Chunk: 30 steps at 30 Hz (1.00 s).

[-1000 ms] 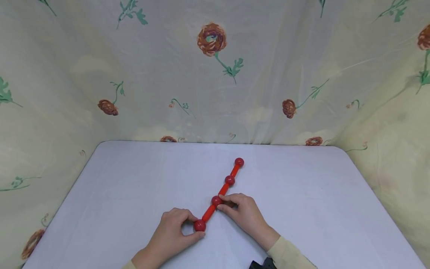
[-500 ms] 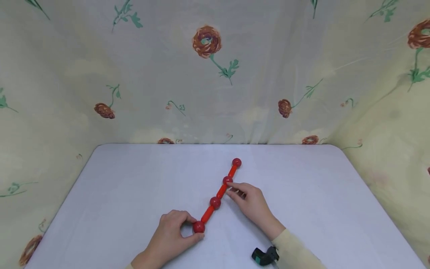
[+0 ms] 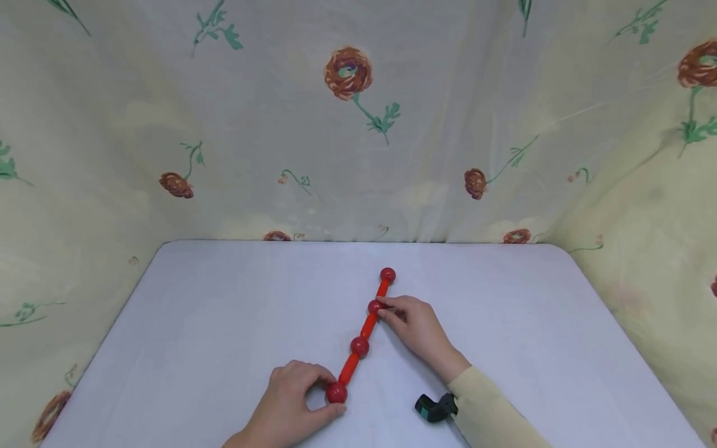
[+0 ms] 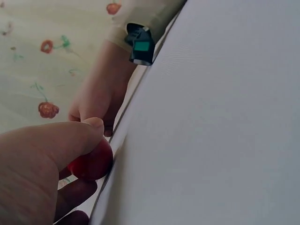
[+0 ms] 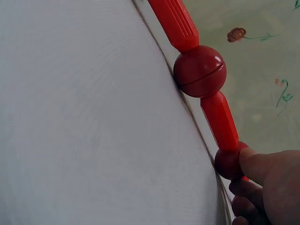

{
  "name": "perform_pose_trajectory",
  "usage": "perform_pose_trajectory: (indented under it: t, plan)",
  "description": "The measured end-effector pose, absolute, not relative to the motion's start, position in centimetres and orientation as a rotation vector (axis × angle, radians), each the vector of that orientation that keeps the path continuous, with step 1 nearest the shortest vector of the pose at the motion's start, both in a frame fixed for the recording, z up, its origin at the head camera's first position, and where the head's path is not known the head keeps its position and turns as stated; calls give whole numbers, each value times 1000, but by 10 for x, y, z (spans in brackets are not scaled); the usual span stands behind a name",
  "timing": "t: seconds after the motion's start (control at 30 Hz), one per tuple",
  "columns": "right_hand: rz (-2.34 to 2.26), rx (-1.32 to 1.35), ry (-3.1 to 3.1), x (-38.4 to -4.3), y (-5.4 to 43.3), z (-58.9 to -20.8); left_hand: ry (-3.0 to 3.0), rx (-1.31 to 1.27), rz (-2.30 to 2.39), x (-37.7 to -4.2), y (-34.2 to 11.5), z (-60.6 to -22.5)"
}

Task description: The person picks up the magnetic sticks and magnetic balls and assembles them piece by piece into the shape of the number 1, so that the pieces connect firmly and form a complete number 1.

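A chain of several dark red balls joined by orange-red ribbed rods runs slantwise up the white table, its far ball furthest from me. My left hand holds the nearest ball between thumb and forefinger; the left wrist view shows this ball under the thumb. Further along, my right hand pinches the ball second from the far end, also gripped in the right wrist view, where the thumb covers part of that ball. Between the hands lies another ball, touched by neither.
The white table has rounded far corners. A flower-printed cloth hangs behind it and along both sides. A black wrist-worn device juts out beside the right sleeve.
My right hand has left the ball second from the near end and slid up the chain to the one beyond. The chain's far end has swung left. The left hand keeps its hold.
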State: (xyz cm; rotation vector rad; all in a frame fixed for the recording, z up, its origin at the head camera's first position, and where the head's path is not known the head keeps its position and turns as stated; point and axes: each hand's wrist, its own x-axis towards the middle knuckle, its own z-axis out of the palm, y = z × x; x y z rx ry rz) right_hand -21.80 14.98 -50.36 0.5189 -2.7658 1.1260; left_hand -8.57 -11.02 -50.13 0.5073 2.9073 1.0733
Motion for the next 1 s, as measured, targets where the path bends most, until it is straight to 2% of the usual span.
perform_pose_trajectory:
  t: [0.73,1.0]
  plan:
    - [1269,726,-2788,-231,106,-508,2858,502,1074,-69,-112,-499]
    - [1274,713,-2786,-230,104,-512,2837,559,1122,-70,-110,-499]
